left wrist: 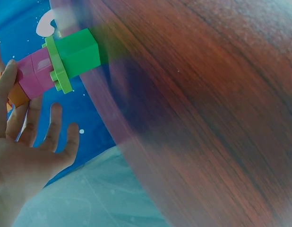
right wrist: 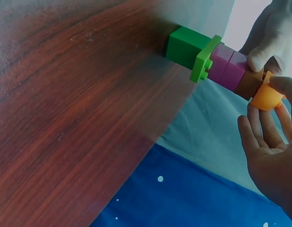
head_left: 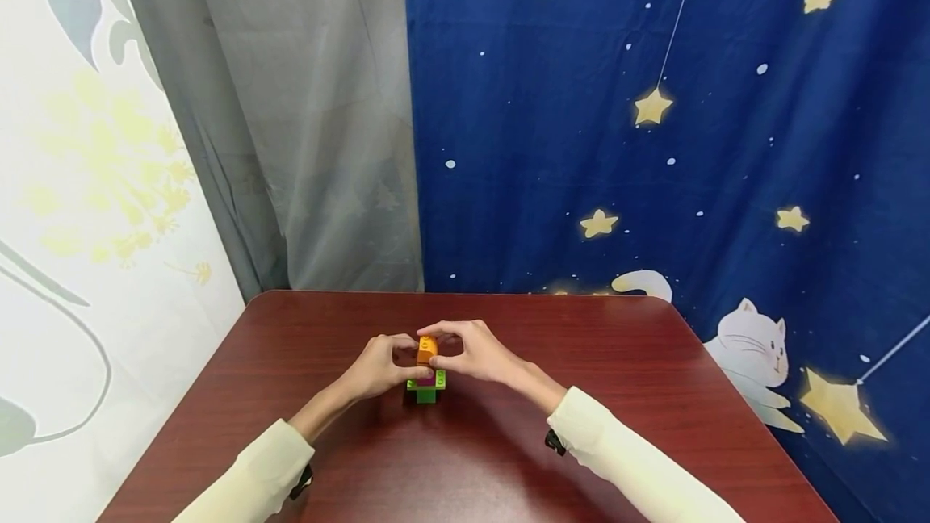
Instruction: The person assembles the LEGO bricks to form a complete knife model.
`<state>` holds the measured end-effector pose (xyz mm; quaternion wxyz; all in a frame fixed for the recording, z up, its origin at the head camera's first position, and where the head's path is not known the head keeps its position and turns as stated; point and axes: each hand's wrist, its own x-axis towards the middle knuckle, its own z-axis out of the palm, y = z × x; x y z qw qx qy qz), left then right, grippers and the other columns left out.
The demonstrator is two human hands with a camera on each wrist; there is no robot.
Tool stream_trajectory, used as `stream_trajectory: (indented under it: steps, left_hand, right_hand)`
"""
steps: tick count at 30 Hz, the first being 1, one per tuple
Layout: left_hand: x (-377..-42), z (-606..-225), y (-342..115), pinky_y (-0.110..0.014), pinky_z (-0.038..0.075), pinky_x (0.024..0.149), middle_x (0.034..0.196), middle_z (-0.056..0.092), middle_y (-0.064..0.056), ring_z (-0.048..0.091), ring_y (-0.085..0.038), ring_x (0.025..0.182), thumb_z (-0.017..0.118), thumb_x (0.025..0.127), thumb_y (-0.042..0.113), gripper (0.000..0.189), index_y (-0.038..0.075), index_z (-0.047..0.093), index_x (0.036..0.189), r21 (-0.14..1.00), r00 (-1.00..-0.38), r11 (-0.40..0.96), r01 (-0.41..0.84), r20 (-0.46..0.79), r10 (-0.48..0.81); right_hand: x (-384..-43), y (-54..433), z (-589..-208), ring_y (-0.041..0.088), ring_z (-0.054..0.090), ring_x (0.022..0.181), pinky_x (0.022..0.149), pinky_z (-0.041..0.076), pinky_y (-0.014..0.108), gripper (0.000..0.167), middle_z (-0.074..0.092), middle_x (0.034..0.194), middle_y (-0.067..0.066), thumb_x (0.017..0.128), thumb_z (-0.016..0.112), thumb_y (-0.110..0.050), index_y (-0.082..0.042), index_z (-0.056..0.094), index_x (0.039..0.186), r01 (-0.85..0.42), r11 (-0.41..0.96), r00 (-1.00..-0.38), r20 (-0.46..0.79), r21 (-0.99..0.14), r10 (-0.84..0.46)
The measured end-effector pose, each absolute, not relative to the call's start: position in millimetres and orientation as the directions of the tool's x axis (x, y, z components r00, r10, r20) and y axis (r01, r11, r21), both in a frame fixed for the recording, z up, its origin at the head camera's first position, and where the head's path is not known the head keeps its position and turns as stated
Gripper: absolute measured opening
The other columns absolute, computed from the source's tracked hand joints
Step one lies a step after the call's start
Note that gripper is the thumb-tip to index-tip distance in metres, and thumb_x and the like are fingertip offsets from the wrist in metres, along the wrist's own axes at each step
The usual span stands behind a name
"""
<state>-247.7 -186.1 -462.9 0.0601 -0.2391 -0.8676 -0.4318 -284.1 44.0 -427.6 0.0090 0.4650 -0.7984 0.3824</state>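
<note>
A small upright tower of toy building bricks stands on the table. From the bottom up it has a green brick [right wrist: 186,47], a wider lime plate [right wrist: 205,58], two purple bricks [left wrist: 36,72] and a brown-orange brick [right wrist: 249,84]. My left hand [head_left: 378,366] pinches the tower's upper part from the left, its thumb by the purple and brown-orange bricks. At the very top, my right hand [head_left: 481,352] holds a yellow-orange brick [right wrist: 266,97] between thumb and fingers. That brick looks slightly tilted against the one below; whether they are joined, I cannot tell.
The dark red wooden table [head_left: 552,442] has rounded far corners. Behind it hang a grey curtain [head_left: 334,144] and a blue curtain with stars [head_left: 523,144]. A white patterned curtain [head_left: 87,168] is at the left.
</note>
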Motion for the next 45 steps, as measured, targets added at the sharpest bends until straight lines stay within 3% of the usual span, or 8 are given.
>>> stream_trajectory:
  steps: [6, 12, 15, 21, 28, 33, 40, 45]
  left_hand:
    - [-247.9, -459.9, -185.3, -0.051, 0.059, 0.083, 0.102, 0.076, 0.001, 0.071, -0.030, 0.094, 0.088, 0.085, 0.033, 0.032, 0.012, 0.077, 0.107, 0.716, -0.879, 0.520, 0.465, 0.305, 0.366]
    - [-248.8, -459.0, -186.1, -0.048, 0.058, 0.080, 0.100, 0.076, 0.005, 0.069, -0.027, 0.091, 0.088, 0.085, 0.034, 0.030, 0.015, 0.078, 0.106, 0.699, -0.878, 0.540, 0.469, 0.305, 0.368]
    - [-249.1, -459.1, -186.5, -0.041, 0.058, 0.077, 0.100, 0.076, 0.005, 0.068, -0.026, 0.089, 0.088, 0.085, 0.033, 0.029, 0.015, 0.077, 0.105, 0.689, -0.878, 0.551, 0.471, 0.306, 0.368]
    - [-249.0, -459.5, -186.8, -0.027, 0.055, 0.073, 0.100, 0.075, 0.004, 0.068, -0.026, 0.089, 0.088, 0.084, 0.034, 0.029, 0.015, 0.077, 0.104, 0.685, -0.880, 0.559, 0.467, 0.302, 0.366]
    - [-248.8, -459.5, -185.3, -0.046, 0.058, 0.079, 0.101, 0.075, 0.004, 0.068, -0.031, 0.092, 0.088, 0.084, 0.034, 0.030, 0.015, 0.077, 0.105, 0.698, -0.880, 0.546, 0.464, 0.292, 0.375]
    - [-250.4, -459.5, -184.3, -0.031, 0.056, 0.074, 0.100, 0.075, 0.006, 0.068, -0.029, 0.090, 0.088, 0.084, 0.036, 0.030, 0.017, 0.077, 0.105, 0.692, -0.877, 0.548, 0.470, 0.295, 0.380]
    - [-251.0, -462.5, -185.4, -0.043, 0.059, 0.078, 0.099, 0.075, 0.006, 0.070, -0.027, 0.091, 0.088, 0.084, 0.034, 0.028, 0.017, 0.077, 0.103, 0.690, -0.872, 0.541, 0.481, 0.309, 0.380]
    - [-250.0, -464.2, -186.6, -0.048, 0.059, 0.082, 0.099, 0.076, 0.007, 0.071, -0.024, 0.093, 0.089, 0.084, 0.034, 0.027, 0.019, 0.077, 0.103, 0.694, -0.879, 0.548, 0.468, 0.300, 0.371]
  right_hand:
    - [-286.4, 45.2, -424.1, 0.020, 0.072, 0.109, 0.095, 0.056, 0.046, 0.043, 0.075, 0.120, 0.006, 0.093, 0.079, -0.010, -0.004, 0.067, 0.135, -0.726, 0.239, -0.558, 0.351, -0.644, -0.752]
    - [-286.9, 44.8, -420.5, 0.016, 0.071, 0.112, 0.096, 0.054, 0.027, 0.045, 0.074, 0.122, 0.004, 0.092, 0.080, -0.009, -0.006, 0.067, 0.135, -0.716, 0.249, -0.561, 0.326, -0.652, -0.761]
    - [-288.4, 44.2, -422.5, 0.016, 0.070, 0.112, 0.096, 0.053, 0.024, 0.045, 0.074, 0.122, 0.003, 0.093, 0.080, -0.009, -0.008, 0.068, 0.136, -0.718, 0.246, -0.559, 0.329, -0.652, -0.761]
    - [-289.7, 44.3, -426.2, 0.015, 0.070, 0.111, 0.098, 0.055, 0.044, 0.044, 0.074, 0.123, 0.002, 0.094, 0.079, -0.010, -0.013, 0.067, 0.136, -0.737, 0.236, -0.545, 0.351, -0.633, -0.762]
    - [-287.9, 45.9, -426.1, 0.013, 0.070, 0.109, 0.096, 0.056, 0.043, 0.044, 0.074, 0.121, 0.002, 0.094, 0.078, -0.011, -0.012, 0.067, 0.137, -0.738, 0.229, -0.543, 0.357, -0.635, -0.760]
    - [-287.9, 47.8, -426.3, 0.018, 0.071, 0.108, 0.094, 0.056, 0.030, 0.044, 0.074, 0.121, 0.003, 0.095, 0.077, -0.012, -0.012, 0.066, 0.137, -0.742, 0.216, -0.537, 0.370, -0.635, -0.758]
    - [-286.5, 45.9, -427.3, 0.014, 0.070, 0.110, 0.095, 0.056, 0.044, 0.044, 0.074, 0.122, 0.004, 0.095, 0.077, -0.010, -0.005, 0.065, 0.137, -0.777, 0.229, -0.516, 0.384, -0.587, -0.766]
    - [-285.0, 44.4, -430.3, 0.005, 0.069, 0.107, 0.095, 0.055, 0.028, 0.043, 0.075, 0.119, -0.001, 0.096, 0.077, -0.014, -0.012, 0.066, 0.138, -0.754, 0.262, -0.553, 0.367, -0.602, -0.748]
